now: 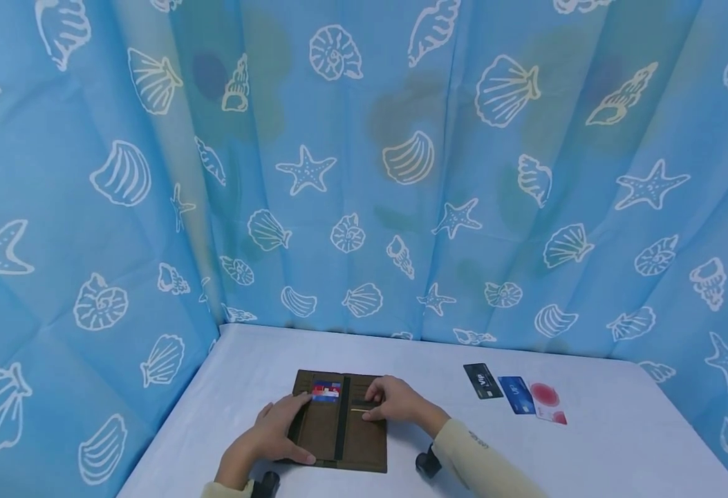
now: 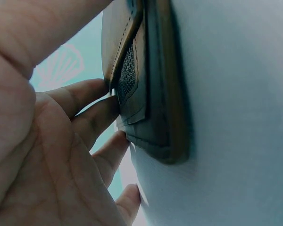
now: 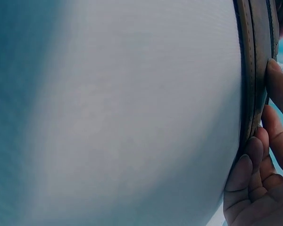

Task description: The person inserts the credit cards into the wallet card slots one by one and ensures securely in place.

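An unfolded brown wallet (image 1: 318, 434) lies on the table, a dark strap running down its middle. One red and blue card (image 1: 325, 391) sits in a slot of its left half. My left hand (image 1: 272, 430) rests along the wallet's left side, thumb at the bottom edge; in the left wrist view its fingertips (image 2: 102, 109) touch the wallet's edge. On the right half, my right hand (image 1: 401, 400) touches the slots with thumb and bent fingers apart. A thin light line shows beside that thumb; whether it is a card's edge is unclear. The right wrist view shows the thumb (image 3: 279, 84) against the wallet.
Right of the wallet lie a black card (image 1: 483, 381), a blue card (image 1: 516, 395) and a white card with red circles (image 1: 547, 402), side by side on the white tabletop (image 1: 612, 449). A blue shell-patterned curtain (image 1: 364, 187) stands behind and to the left.
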The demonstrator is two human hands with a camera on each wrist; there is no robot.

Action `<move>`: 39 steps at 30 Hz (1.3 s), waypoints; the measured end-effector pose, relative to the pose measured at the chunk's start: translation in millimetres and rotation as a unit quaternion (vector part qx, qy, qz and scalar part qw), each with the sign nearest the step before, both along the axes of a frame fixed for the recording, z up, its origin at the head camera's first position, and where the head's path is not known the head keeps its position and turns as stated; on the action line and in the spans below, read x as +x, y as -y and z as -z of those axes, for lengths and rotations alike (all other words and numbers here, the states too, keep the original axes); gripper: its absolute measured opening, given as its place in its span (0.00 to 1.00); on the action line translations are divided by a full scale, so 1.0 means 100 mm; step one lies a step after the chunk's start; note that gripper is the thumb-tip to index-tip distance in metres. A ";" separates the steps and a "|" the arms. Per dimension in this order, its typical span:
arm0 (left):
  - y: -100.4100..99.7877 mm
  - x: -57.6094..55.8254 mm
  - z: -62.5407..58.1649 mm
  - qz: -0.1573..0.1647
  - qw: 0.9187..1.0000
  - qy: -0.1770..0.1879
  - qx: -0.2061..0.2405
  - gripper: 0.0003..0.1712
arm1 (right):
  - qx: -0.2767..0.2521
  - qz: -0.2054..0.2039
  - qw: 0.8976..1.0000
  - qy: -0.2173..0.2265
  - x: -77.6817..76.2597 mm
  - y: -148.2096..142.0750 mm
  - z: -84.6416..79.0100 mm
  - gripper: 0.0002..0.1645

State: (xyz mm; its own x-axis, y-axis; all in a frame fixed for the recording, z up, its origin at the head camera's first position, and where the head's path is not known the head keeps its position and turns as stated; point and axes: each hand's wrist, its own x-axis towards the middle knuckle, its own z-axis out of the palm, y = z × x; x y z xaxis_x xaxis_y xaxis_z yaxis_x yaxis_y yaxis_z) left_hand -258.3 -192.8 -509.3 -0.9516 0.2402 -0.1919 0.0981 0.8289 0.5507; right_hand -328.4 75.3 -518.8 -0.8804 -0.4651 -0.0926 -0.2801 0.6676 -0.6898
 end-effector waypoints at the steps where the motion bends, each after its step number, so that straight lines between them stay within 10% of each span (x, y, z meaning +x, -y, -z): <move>1: 0.00 0.00 0.00 -0.001 1.000 0.000 -0.001 0.62 | 0.000 0.001 1.000 -0.001 0.00 0.00 0.00 0.14; 28: 0.02 0.02 0.11 -0.009 1.000 0.015 -0.007 0.61 | -0.026 -0.018 0.999 0.001 0.01 -0.05 0.03 0.14; 39: 0.01 -0.03 0.05 -0.002 1.000 0.009 -0.001 0.62 | -0.032 0.040 0.999 0.015 -0.10 -0.51 -0.12 0.17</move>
